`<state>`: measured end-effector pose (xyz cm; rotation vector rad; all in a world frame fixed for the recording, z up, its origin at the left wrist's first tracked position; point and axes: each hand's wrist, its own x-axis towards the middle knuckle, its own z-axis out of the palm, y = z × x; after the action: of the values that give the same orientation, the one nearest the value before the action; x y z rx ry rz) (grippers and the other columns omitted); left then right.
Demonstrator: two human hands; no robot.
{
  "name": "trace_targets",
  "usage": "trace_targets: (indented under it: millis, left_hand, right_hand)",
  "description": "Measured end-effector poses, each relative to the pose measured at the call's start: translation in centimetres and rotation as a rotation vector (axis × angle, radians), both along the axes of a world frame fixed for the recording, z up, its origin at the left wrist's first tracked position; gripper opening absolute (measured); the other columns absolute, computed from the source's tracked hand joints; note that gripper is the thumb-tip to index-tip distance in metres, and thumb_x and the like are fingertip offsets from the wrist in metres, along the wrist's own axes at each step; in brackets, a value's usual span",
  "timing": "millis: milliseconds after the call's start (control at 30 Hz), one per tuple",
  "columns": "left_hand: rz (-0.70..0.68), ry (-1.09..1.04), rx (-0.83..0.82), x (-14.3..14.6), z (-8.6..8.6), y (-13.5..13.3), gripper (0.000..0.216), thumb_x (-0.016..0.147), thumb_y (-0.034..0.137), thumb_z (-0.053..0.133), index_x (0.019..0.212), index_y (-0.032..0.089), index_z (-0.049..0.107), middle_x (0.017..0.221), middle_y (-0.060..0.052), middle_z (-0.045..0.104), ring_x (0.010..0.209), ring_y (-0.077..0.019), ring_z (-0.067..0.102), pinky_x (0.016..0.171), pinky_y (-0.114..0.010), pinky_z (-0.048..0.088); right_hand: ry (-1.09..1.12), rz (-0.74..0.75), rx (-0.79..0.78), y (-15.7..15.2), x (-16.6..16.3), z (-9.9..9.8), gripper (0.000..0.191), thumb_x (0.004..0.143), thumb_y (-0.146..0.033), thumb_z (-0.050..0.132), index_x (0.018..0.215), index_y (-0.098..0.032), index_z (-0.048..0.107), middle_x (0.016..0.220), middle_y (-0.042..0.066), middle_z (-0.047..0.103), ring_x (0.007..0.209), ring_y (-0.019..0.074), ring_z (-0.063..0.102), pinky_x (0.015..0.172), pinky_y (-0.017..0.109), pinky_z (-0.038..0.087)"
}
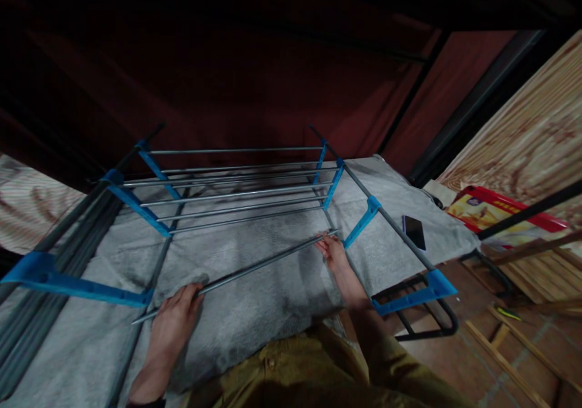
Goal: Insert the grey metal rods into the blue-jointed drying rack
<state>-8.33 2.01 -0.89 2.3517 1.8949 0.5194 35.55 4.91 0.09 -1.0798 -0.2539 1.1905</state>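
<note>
I hold a thin grey metal rod (pixel 254 267) slantwise over a grey blanket (pixel 254 299). My left hand (pixel 175 320) is closed round the rod's lower left part. My right hand (pixel 334 253) pinches its upper right end, close to a blue plastic bracket (pixel 361 221). A rack frame (pixel 236 193) of grey rods and blue brackets stands on the blanket just beyond the rod, with several rods fitted across its far half.
A dark phone (pixel 413 232) lies on the blanket at the right. A bundle of loose grey rods (pixel 54 256) lies along the left. A red and yellow box (pixel 495 211), wooden slats (pixel 513 359) and a plywood sheet (pixel 536 135) are at the right.
</note>
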Motion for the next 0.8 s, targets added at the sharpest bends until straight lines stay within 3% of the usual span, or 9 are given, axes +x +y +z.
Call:
trace_targets:
  millis: [200, 433, 600, 800]
  left_hand:
    - [-0.008, 0.026, 0.015, -0.2, 0.8, -0.1, 0.029, 0.093, 0.039, 0.038, 0.101, 0.024, 0.062, 0.104, -0.007, 0.074, 0.09, -0.0262, 0.07, 0.082, -0.038, 0.053]
    - [-0.03, 0.029, 0.015, 0.2, 0.3, -0.3, 0.032, 0.094, 0.034, 0.037, 0.102, 0.024, 0.067, 0.102, -0.007, 0.074, 0.091, -0.0251, 0.07, 0.083, -0.037, 0.052]
    - [-0.054, 0.048, 0.04, 0.5, 0.1, -0.4, 0.034, 0.095, 0.033, 0.037, 0.102, 0.024, 0.068, 0.1, -0.007, 0.075, 0.087, -0.0252, 0.069, 0.083, -0.038, 0.051]
    - [-0.105, 0.048, 0.035, 0.8, 0.6, -0.3, 0.037, 0.094, 0.028, 0.035, 0.108, 0.02, 0.068, 0.101, -0.01, 0.075, 0.095, -0.0277, 0.068, 0.091, -0.042, 0.049]
  right_hand:
    - [0.014, 0.009, 0.023, -1.4, -0.7, -1.0, 0.019, 0.079, -0.02, 0.075, 0.08, -0.02, 0.056, 0.078, -0.002, 0.071, 0.076, 0.013, 0.066, 0.076, 0.028, 0.056]
    - [0.029, -0.006, 0.009, -2.5, -1.2, -2.2, 0.019, 0.072, -0.019, 0.076, 0.075, -0.023, 0.058, 0.082, 0.003, 0.074, 0.078, 0.0172, 0.07, 0.07, 0.03, 0.058]
    - [0.047, -0.055, -0.009, -3.2, -1.1, -2.2, 0.026, 0.065, -0.025, 0.082, 0.07, -0.025, 0.057, 0.08, 0.004, 0.074, 0.074, 0.0188, 0.071, 0.064, 0.03, 0.059]
    - [0.054, -0.036, -0.011, -3.7, -1.4, -1.9, 0.031, 0.061, -0.031, 0.087, 0.071, -0.025, 0.058, 0.078, 0.004, 0.074, 0.075, 0.0189, 0.071, 0.069, 0.03, 0.06]
